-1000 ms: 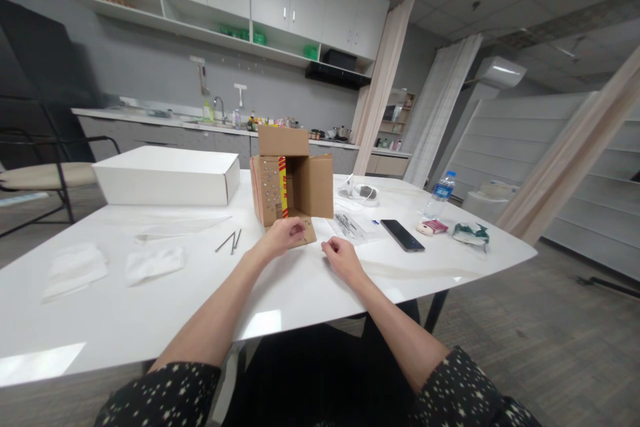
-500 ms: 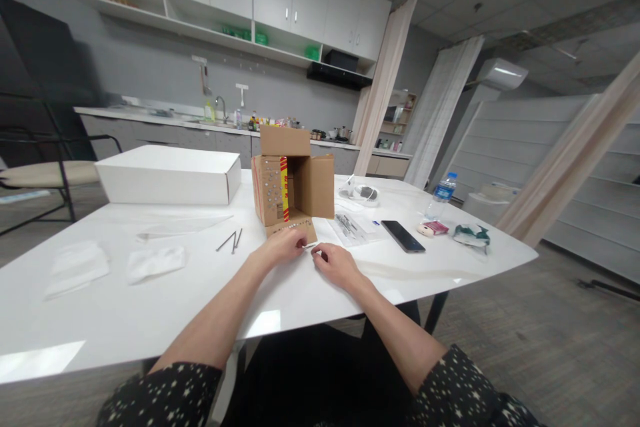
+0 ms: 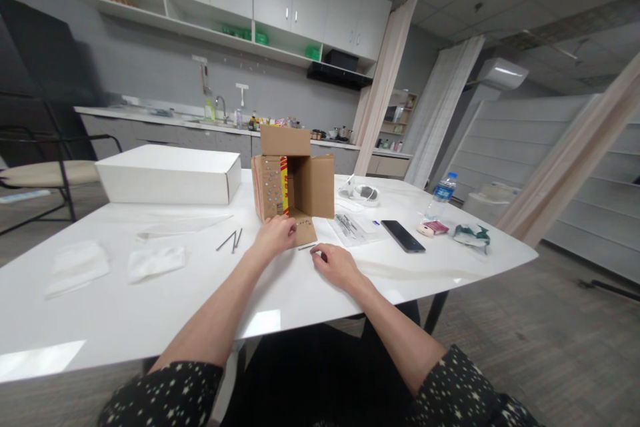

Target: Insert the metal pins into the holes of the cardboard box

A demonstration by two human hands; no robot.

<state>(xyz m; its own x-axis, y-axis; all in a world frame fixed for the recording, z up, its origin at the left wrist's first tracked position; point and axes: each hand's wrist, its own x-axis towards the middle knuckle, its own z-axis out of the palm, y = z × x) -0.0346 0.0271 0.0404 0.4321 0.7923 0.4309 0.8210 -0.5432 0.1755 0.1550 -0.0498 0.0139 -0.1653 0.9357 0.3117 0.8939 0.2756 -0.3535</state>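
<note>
Two hands rest on white table before grey kitchen counter.

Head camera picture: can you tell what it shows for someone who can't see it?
A person's left hand rests on the bottom flap of an open cardboard box on a white table, while the right hand lies beside a small nail. A white box and phone sit nearby.

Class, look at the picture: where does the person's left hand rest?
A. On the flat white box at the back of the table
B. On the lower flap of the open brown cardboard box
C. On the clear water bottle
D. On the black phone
B: the left hand lies on the lower flap of the open brown cardboard box, far from the other three.
</note>
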